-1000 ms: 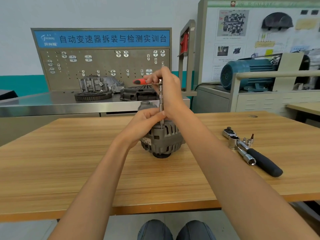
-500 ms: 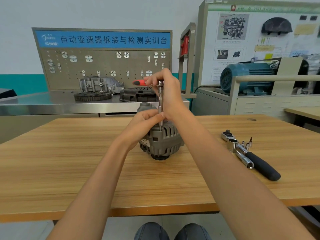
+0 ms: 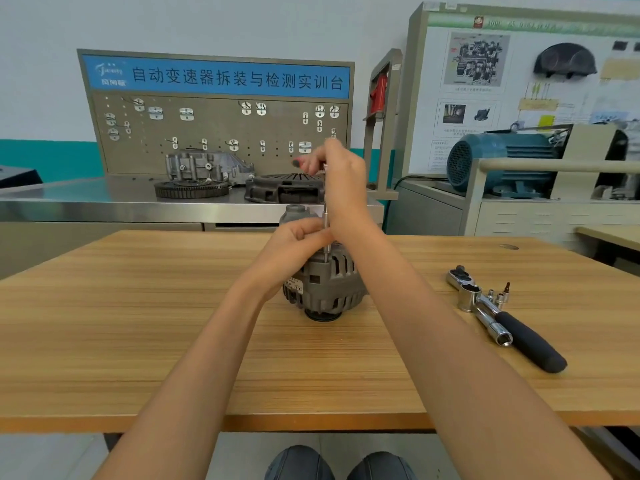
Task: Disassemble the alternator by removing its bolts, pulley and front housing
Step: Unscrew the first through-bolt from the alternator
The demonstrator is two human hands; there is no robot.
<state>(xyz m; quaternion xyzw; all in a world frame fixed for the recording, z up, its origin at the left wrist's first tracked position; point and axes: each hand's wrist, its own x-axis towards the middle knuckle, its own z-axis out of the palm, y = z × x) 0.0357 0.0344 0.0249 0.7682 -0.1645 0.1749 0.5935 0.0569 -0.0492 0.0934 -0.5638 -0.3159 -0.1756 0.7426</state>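
Alternator (image 3: pixel 325 285) upright mid-table (image 3: pixel 138 341). L hand (image 3: pixel 298 244) pinching driver shaft (image 3: pixel 325 233) low, prob. to keep bit seated on bolt. R hand (image 3: pixel 341 188) curled round red handle up top (blurred), likely turning. Ratchet (image 3: pixel 502 317) idle, well apart to the right.

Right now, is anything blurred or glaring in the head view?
Head view: the right hand at the driver's top is motion-blurred; the left hand and the alternator look sharper; glare streaks the steel bench; wide-angle bends the frame edges.
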